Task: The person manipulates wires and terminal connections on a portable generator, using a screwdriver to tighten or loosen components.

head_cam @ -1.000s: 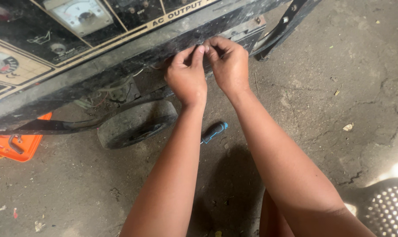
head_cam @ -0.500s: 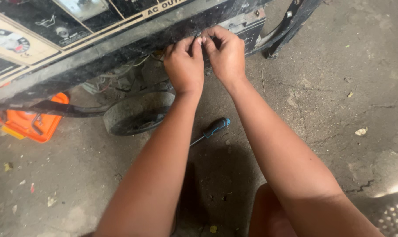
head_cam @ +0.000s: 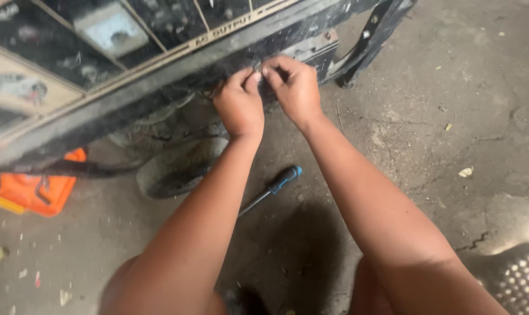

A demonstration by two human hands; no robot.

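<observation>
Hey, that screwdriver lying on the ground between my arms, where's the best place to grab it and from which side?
Grip the screwdriver by its blue and black handle, the upper right end. It lies flat on the concrete floor, shaft slanting down left under the left forearm, so coming from above with the right hand looks easiest.

The view drifts toward 3 o'clock: the orange case (head_cam: 34, 189) sits nearer the frame's 9 o'clock edge, and the screwdriver (head_cam: 273, 188) shows more shaft.

- We see a pale square meter dial (head_cam: 111, 28) at far left on the dark control panel (head_cam: 159, 35).
- Left of it sits a worn cream label (head_cam: 19, 87) with a dark picture.
</observation>
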